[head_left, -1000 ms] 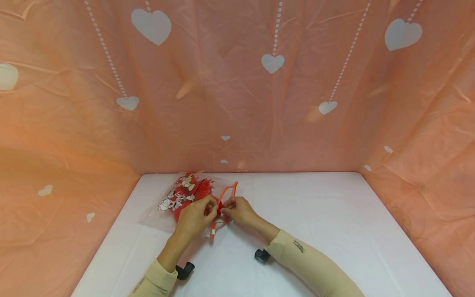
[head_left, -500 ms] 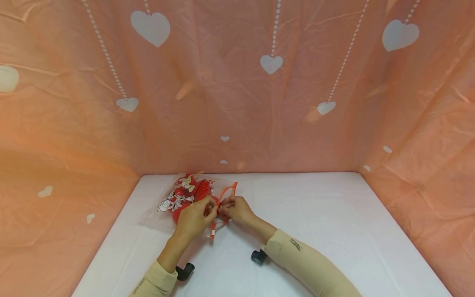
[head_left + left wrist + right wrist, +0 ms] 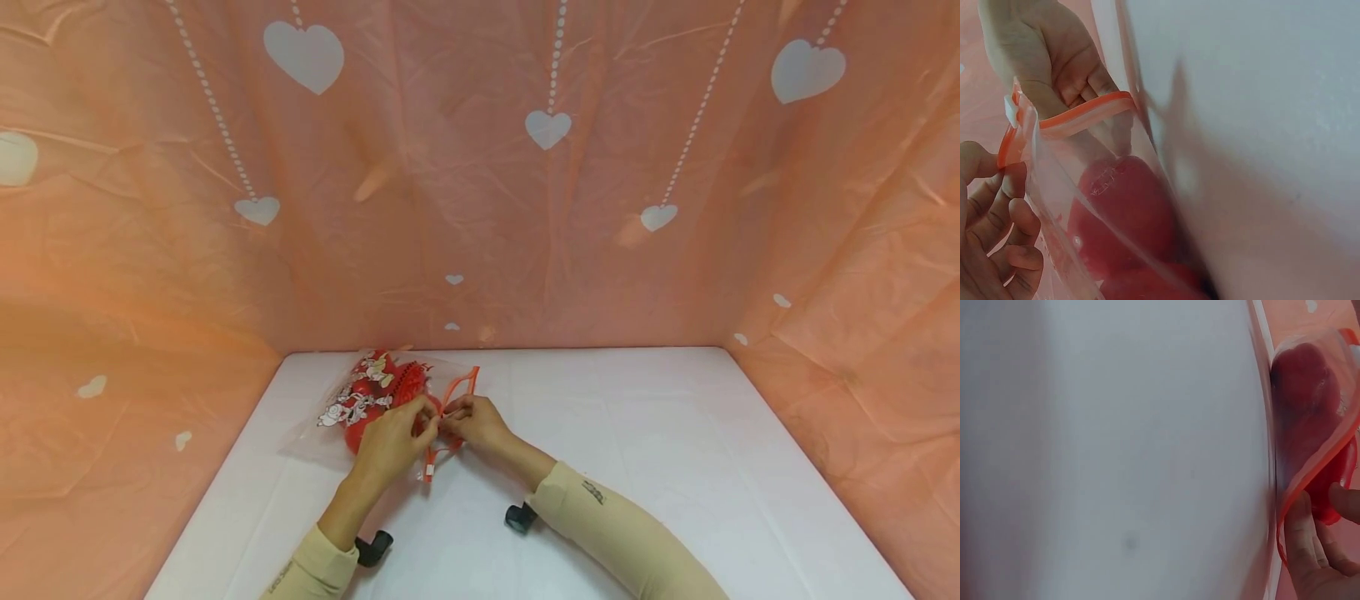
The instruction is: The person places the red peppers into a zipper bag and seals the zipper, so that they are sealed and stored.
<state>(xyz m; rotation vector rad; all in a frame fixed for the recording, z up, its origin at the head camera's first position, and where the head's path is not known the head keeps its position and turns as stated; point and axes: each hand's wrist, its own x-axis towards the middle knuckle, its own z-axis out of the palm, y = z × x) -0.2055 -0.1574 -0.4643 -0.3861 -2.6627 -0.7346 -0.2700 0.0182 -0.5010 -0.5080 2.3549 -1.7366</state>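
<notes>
A clear zip bag (image 3: 307, 443) with an orange zip edge and printed cartoon figures lies at the back left of the table. Red glossy things (image 3: 363, 421) fill it. My left hand (image 3: 393, 437) pinches the orange edge (image 3: 1010, 150) beside the white slider (image 3: 1011, 111). From the other side my right hand (image 3: 483, 425) reaches into the mouth of the bag. There its fingers and thumb hold a rounded, lobed red thing (image 3: 1329, 503), also seen through the plastic in the left wrist view. Its exact kind is unclear.
The white tabletop (image 3: 637, 433) stretches to the right and front of the bag. Peach cloth walls (image 3: 495, 233) with white hearts close off the back and sides. Black wrist cameras (image 3: 375, 548) stick out beneath both sleeves.
My right hand has shifted slightly left toward the bag, and less red shows between the hands. The left hand keeps its place on the zip edge.
</notes>
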